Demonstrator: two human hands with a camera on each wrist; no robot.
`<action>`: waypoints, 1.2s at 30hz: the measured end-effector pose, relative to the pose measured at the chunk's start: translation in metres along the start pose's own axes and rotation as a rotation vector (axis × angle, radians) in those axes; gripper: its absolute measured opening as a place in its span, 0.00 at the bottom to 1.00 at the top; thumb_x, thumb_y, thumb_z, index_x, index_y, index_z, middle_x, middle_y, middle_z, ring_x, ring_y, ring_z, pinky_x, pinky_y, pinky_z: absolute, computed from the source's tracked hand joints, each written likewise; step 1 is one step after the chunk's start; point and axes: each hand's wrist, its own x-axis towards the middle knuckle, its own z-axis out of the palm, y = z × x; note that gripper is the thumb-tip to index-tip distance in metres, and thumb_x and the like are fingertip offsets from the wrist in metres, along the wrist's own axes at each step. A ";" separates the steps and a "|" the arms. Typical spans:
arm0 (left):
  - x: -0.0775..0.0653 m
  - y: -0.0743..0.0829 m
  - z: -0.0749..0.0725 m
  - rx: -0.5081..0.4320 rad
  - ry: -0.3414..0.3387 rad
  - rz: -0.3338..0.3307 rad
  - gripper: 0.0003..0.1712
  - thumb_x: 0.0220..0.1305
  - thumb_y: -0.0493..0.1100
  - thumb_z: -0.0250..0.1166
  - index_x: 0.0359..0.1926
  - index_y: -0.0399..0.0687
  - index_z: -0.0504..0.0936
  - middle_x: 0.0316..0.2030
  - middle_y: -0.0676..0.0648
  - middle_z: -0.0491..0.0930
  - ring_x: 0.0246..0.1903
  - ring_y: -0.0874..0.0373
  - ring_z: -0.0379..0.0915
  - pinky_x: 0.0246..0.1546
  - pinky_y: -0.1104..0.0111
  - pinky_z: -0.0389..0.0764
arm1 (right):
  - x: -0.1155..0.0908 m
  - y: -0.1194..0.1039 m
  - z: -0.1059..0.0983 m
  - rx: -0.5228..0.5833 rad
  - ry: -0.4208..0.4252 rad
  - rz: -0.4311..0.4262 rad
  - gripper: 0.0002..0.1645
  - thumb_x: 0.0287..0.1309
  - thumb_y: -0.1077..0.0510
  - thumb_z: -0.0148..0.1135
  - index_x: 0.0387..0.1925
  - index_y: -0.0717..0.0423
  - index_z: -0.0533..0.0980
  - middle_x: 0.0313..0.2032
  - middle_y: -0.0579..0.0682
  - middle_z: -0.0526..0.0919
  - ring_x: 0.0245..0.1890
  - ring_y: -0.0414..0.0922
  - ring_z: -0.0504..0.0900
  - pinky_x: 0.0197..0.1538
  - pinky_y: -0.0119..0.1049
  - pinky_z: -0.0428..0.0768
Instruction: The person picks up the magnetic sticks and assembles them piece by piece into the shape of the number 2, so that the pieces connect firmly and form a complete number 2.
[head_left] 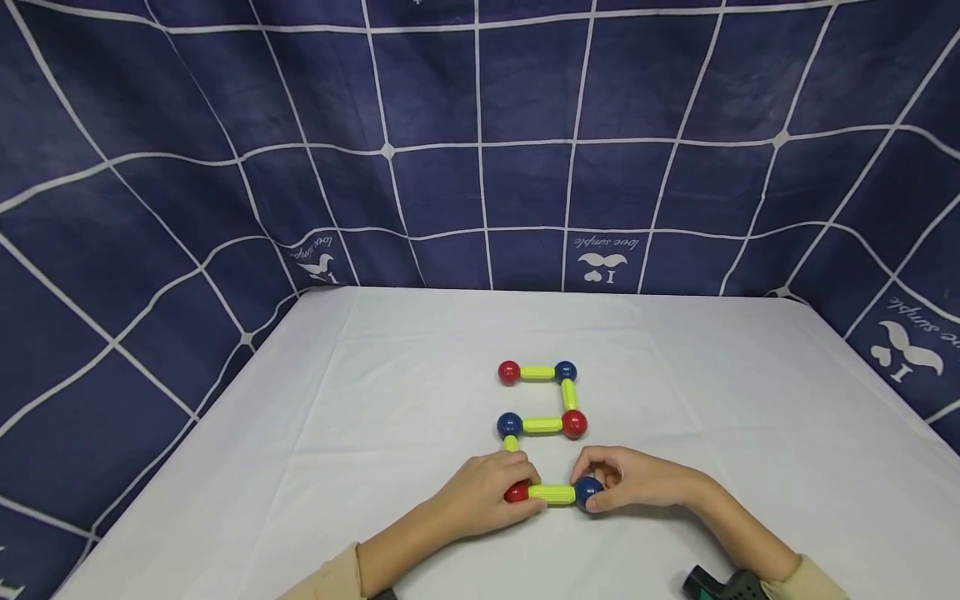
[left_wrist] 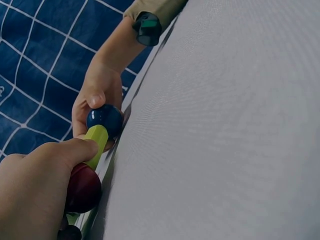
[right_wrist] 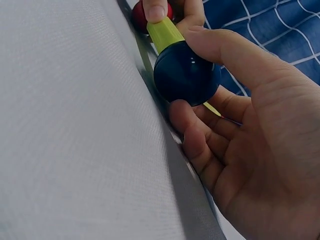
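A jointed figure of colored balls and yellow-green rods lies on the white cloth, zigzagging like a squared 2. At its near left corner, my left hand (head_left: 487, 493) grips a red ball (head_left: 517, 492), its thumb along the near rod (head_left: 552, 495). That rod runs right to a blue ball (head_left: 588, 492), which my right hand (head_left: 648, 478) pinches between thumb and fingers. In the right wrist view the blue ball (right_wrist: 185, 72) sits against the rod's end (right_wrist: 164, 34). Fingers of my left hand partly cover the short upright rod (head_left: 511, 443) above the red ball.
Farther back in the figure are a blue ball (head_left: 510, 425), a red ball (head_left: 574, 424), another blue ball (head_left: 566, 372) and an end red ball (head_left: 509, 372). A white cloth (head_left: 375, 400) covers the table. Navy checked fabric (head_left: 435, 192) hangs behind and at both sides.
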 end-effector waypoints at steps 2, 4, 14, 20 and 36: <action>0.000 0.000 0.000 -0.001 0.002 0.000 0.13 0.58 0.58 0.59 0.34 0.56 0.79 0.25 0.61 0.71 0.23 0.73 0.60 0.21 0.84 0.59 | 0.000 -0.001 0.000 -0.006 -0.002 0.005 0.17 0.52 0.58 0.62 0.42 0.60 0.71 0.30 0.46 0.71 0.25 0.33 0.66 0.27 0.24 0.65; 0.000 0.000 0.000 0.002 0.007 0.003 0.13 0.58 0.58 0.59 0.33 0.56 0.79 0.25 0.61 0.71 0.23 0.73 0.60 0.20 0.84 0.58 | 0.000 -0.003 -0.001 -0.028 -0.005 0.013 0.16 0.52 0.57 0.62 0.43 0.58 0.71 0.31 0.46 0.72 0.26 0.34 0.66 0.28 0.25 0.66; 0.001 -0.003 -0.004 0.046 -0.009 0.006 0.14 0.57 0.59 0.59 0.34 0.57 0.79 0.25 0.61 0.71 0.23 0.73 0.61 0.19 0.83 0.58 | 0.014 -0.007 -0.014 -0.193 0.263 -0.125 0.11 0.62 0.56 0.52 0.44 0.55 0.73 0.35 0.49 0.74 0.31 0.36 0.69 0.33 0.27 0.70; 0.002 -0.002 -0.006 0.042 -0.027 0.000 0.15 0.57 0.60 0.58 0.34 0.57 0.79 0.26 0.61 0.72 0.23 0.73 0.61 0.19 0.83 0.59 | 0.036 -0.001 -0.015 -0.285 0.598 0.009 0.15 0.61 0.47 0.53 0.46 0.47 0.75 0.27 0.46 0.72 0.27 0.39 0.68 0.29 0.28 0.67; -0.001 -0.001 0.002 0.129 0.100 0.070 0.13 0.55 0.59 0.60 0.31 0.58 0.80 0.22 0.62 0.71 0.17 0.76 0.55 0.17 0.86 0.50 | 0.043 0.011 -0.002 -0.592 0.666 0.106 0.18 0.53 0.40 0.58 0.46 0.36 0.73 0.36 0.41 0.73 0.32 0.37 0.69 0.29 0.29 0.67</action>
